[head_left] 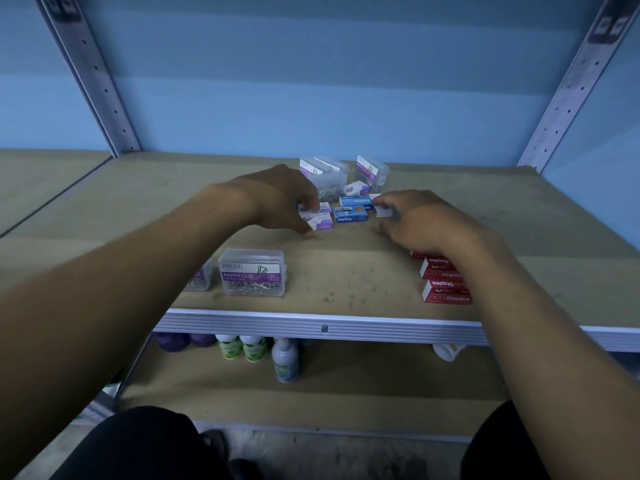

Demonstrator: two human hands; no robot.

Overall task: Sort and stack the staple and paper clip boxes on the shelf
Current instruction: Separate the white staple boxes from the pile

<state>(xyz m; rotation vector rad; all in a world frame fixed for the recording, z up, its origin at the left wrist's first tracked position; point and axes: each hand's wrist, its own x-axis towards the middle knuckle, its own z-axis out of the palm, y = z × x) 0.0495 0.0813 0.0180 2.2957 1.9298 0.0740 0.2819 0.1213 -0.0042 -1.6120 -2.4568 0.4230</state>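
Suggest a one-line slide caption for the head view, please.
Both hands reach into mixed purple and blue staple boxes mid-shelf; red staple boxes sit stacked at right.

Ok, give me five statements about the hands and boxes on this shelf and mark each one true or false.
1. The red staple boxes sit near the front edge of the shelf, under the right forearm. True.
2. The left hand rests on the clear paper clip box at the front. False: it is further back, on the small purple-and-white boxes.
3. Two blue staple boxes lie between the two hands. True.
4. The right hand holds a red box. False: its fingertips touch a small whitish box.
5. Bottles stand on the lower shelf. True.
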